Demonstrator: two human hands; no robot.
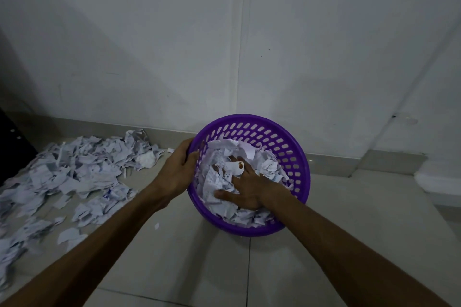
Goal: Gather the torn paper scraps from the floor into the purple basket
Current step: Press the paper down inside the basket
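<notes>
Purple basket on floor, scraps heaped near rim. Left hand grips left rim; right hand flat, fingers spread, pressing scraps down. Big scrap pile left, on floor. Risk: hard press tips basket, springy paper spills over rim.

One purple basket — two hands — scraps too many to count.

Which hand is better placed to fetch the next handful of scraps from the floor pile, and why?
Probably the left hand. It grips the purple basket at its left rim, the side where the floor pile lies. The right hand lies flat on the scraps inside the basket, farther from the pile.
</notes>
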